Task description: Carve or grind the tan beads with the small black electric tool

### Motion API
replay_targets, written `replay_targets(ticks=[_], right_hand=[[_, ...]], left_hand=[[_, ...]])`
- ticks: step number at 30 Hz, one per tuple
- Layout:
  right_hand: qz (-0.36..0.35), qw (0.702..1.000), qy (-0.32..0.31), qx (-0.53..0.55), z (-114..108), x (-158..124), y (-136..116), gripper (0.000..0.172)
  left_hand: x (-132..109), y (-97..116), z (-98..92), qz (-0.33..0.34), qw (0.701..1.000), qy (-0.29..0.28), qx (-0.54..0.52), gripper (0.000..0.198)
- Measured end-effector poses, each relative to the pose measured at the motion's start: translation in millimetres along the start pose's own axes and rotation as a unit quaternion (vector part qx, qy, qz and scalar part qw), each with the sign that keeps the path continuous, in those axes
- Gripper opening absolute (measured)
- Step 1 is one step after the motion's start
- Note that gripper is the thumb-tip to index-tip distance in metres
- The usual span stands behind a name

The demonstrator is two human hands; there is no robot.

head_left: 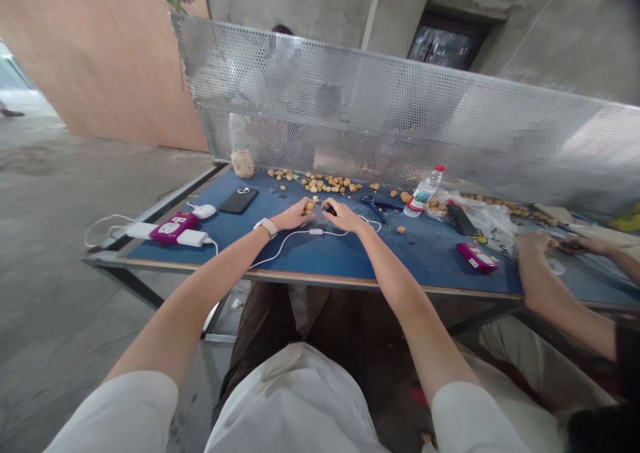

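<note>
My left hand (299, 214) is closed around a small round tan, nut-like ball (309, 207), out over the middle of the blue table. Close by on the right, my right hand (342, 214) grips a small black-handled tool (329, 208), whose tip is too small to make out. Between the fingertips of both hands shows a paler round piece (316, 199). Behind them lies a loose heap of the same tan balls (330, 184). A white cable (316, 232) with an inline switch runs across the table just in front of my hands.
A black phone (239, 200), a purple-and-white device (175, 228) and a bag of pale pieces (243, 162) are at left. Rightward are blue-handled pliers (375, 206), a water bottle (424, 192) and a purple box (477, 258). A co-worker's hands (535, 245) work at far right. A perforated metal screen (400, 106) stands behind.
</note>
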State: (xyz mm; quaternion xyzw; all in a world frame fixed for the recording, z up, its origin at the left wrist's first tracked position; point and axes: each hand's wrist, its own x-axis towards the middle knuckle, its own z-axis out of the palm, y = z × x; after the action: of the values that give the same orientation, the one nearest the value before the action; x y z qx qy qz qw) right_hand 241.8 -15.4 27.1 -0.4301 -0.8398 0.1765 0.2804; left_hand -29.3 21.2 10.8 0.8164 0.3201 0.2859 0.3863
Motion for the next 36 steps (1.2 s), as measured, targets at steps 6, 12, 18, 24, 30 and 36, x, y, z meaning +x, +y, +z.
replay_targets(ticks=[6, 12, 18, 24, 30, 36], right_hand=[[0.003, 0.998, -0.013, -0.055, 1.8, 0.1, -3.8, 0.03], [0.02, 0.997, -0.038, -0.072, 1.6, 0.4, -10.1, 0.039], [0.028, 0.998, -0.051, -0.035, 1.8, 3.4, -5.6, 0.049], [0.032, 0.998, -0.045, -0.029, 7.6, 6.9, 2.8, 0.05], [0.036, 0.997, -0.055, -0.041, 10.1, 8.4, 6.0, 0.051], [0.036, 0.997, -0.058, -0.046, 10.9, 9.2, 6.1, 0.05]], left_hand=[[-3.4, 7.5, -1.0, 0.01, 0.999, 0.02, 0.042, 0.035], [-3.3, 9.3, -1.2, 0.019, 0.999, 0.016, 0.042, 0.035], [-1.8, 7.4, -2.7, 0.018, 0.998, 0.007, 0.067, 0.041], [1.0, 1.2, -3.5, 0.047, 0.994, 0.021, 0.093, 0.05], [2.5, -0.9, -2.8, 0.054, 0.993, 0.019, 0.103, 0.046], [3.9, -4.3, -3.2, 0.057, 0.993, 0.017, 0.104, 0.048]])
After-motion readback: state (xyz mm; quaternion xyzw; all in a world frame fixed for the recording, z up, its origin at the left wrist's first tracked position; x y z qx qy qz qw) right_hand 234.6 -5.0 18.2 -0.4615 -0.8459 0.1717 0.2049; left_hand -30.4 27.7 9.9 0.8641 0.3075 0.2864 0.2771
